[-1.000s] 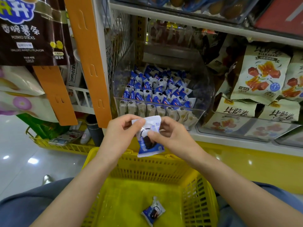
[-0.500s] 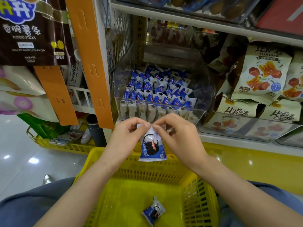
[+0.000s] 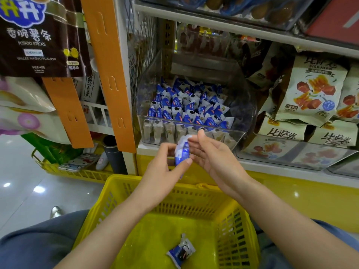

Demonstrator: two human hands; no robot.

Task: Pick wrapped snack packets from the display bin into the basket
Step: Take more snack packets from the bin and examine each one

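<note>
A clear display bin (image 3: 245,121) on the shelf holds several blue-and-white wrapped snack packets (image 3: 186,105). In front of it, above the far rim of the yellow basket (image 3: 239,226), my left hand (image 3: 165,169) pinches one blue-and-white packet (image 3: 182,150), now turned edge-on. My right hand (image 3: 211,156) is beside the packet with its fingers straight and palm facing left, fingertips near the packet's top. One more packet (image 3: 181,251) lies on the basket floor.
Bags of pizza-roll snacks (image 3: 310,94) fill the shelf to the right. An orange hanging strip (image 3: 108,70) and a potato-stick bag (image 3: 38,35) hang at left. A second yellow basket (image 3: 64,167) sits on the floor at left.
The packet has turned from face-on to edge-on. My right hand has let go of it and opened; my left hand alone keeps hold.
</note>
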